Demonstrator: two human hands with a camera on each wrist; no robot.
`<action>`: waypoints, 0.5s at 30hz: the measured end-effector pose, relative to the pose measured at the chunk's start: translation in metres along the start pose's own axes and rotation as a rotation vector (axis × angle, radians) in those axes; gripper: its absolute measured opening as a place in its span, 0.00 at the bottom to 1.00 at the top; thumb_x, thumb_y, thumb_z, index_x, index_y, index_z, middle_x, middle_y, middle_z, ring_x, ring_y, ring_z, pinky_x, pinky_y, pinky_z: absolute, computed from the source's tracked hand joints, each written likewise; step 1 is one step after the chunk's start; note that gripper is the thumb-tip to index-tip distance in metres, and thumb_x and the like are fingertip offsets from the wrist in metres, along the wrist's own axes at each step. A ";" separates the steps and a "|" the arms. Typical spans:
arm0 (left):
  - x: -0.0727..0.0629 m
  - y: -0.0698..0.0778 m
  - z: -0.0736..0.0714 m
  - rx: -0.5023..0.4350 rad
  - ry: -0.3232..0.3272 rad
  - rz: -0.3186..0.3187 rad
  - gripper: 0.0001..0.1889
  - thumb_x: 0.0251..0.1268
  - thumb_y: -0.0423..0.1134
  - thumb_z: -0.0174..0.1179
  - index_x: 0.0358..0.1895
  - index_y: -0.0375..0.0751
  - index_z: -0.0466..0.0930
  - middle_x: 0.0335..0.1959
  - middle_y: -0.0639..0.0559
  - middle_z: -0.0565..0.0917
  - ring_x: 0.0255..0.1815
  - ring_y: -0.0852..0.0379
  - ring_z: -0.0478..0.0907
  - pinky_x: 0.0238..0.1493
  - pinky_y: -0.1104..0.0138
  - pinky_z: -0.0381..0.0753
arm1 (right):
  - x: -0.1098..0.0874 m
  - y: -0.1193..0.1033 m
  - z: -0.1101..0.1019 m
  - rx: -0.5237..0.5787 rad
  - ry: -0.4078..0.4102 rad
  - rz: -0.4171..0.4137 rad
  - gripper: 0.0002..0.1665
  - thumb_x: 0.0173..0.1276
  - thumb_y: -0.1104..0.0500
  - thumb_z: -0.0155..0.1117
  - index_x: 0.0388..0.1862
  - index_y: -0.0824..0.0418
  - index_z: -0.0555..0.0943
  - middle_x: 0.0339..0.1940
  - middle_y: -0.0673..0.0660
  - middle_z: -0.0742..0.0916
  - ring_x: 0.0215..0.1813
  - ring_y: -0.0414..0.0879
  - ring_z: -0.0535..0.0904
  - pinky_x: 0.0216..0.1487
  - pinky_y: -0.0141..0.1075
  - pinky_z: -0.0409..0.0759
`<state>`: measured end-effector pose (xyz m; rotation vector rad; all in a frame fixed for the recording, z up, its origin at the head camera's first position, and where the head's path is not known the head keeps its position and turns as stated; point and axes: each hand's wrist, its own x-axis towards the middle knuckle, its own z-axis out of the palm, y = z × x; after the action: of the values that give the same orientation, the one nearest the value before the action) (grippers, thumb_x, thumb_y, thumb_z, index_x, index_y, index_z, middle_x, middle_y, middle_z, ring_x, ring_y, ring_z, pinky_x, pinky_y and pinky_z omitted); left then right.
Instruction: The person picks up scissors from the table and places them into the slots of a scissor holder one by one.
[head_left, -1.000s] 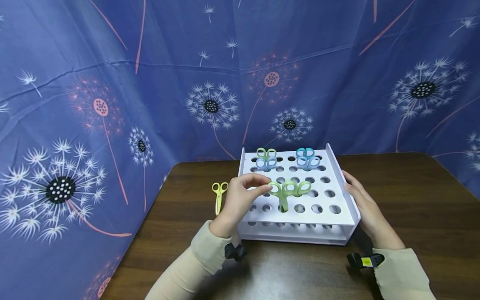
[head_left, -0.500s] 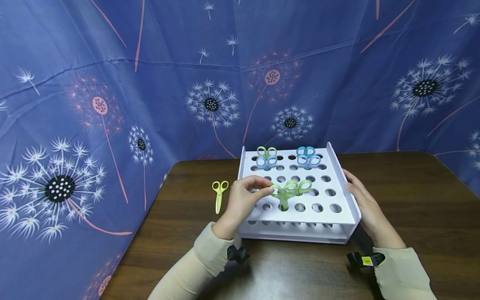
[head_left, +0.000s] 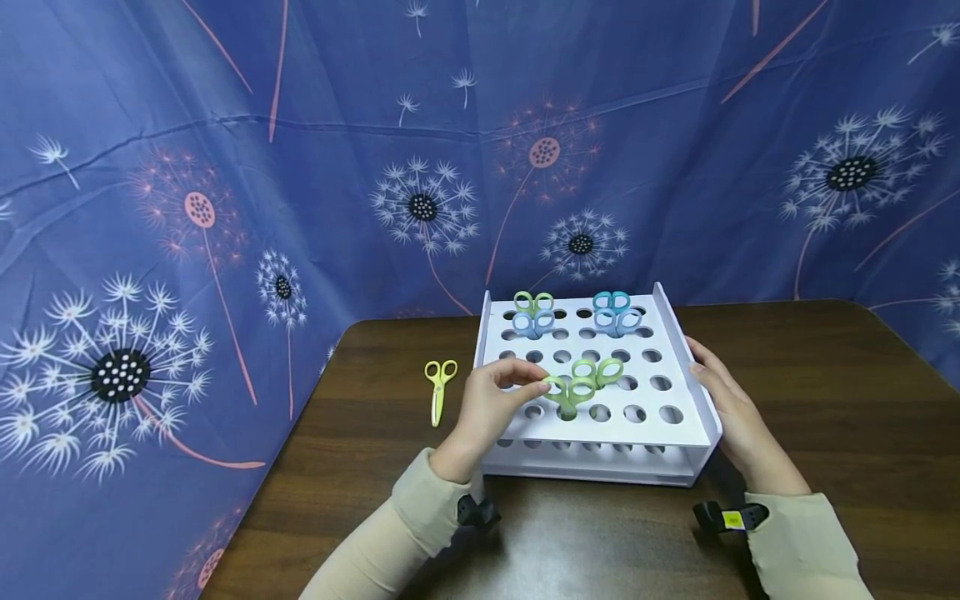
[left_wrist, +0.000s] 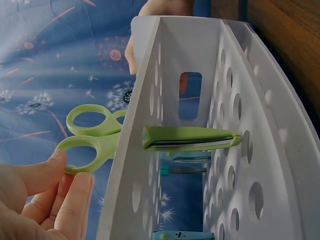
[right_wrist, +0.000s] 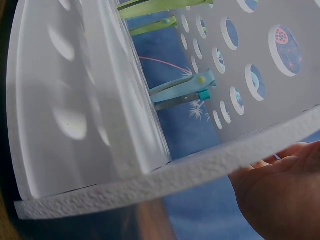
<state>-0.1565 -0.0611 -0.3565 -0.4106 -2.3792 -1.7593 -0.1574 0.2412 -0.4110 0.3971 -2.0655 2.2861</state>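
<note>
My left hand (head_left: 491,406) pinches one loop of the green scissors (head_left: 567,392) between thumb and fingertips. In the left wrist view, their green-covered blades (left_wrist: 190,139) pass below the top plate and reach a hole in the lower plate of the white rack (head_left: 652,433). Just behind them, another green pair of scissors (head_left: 597,372) stands in the rack. My right hand (head_left: 738,421) holds the rack's right side panel from outside, with part of its fingers hidden by the panel.
Farther back in the rack stand green scissors (head_left: 533,303), teal scissors (head_left: 611,301) and two light blue pairs of scissors (head_left: 617,322). Yellow scissors (head_left: 438,392) lie on the brown table (head_left: 360,433) left of the rack. A blue patterned cloth (head_left: 337,208) hangs behind.
The pinched green scissors have sunk slightly into their hole, and my left hand has moved slightly right with them. My right hand stays at the rack's side.
</note>
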 end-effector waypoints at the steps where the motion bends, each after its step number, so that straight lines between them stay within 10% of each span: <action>1: 0.000 0.000 0.001 -0.005 0.003 -0.004 0.05 0.54 0.34 0.71 0.35 0.40 0.88 0.33 0.45 0.88 0.36 0.60 0.81 0.52 0.54 0.77 | 0.000 0.000 0.000 -0.002 0.001 0.000 0.31 0.80 0.54 0.38 0.79 0.53 0.50 0.55 0.38 0.76 0.49 0.29 0.77 0.43 0.23 0.78; 15: -0.002 -0.001 0.001 -0.010 0.014 0.008 0.05 0.55 0.32 0.70 0.35 0.39 0.87 0.34 0.45 0.88 0.37 0.56 0.83 0.53 0.54 0.78 | 0.000 0.001 0.000 0.001 0.000 0.003 0.31 0.80 0.53 0.39 0.79 0.52 0.50 0.53 0.38 0.78 0.46 0.30 0.79 0.42 0.26 0.79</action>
<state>-0.1549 -0.0603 -0.3585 -0.4072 -2.3570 -1.7659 -0.1578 0.2414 -0.4115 0.3939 -2.0662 2.2886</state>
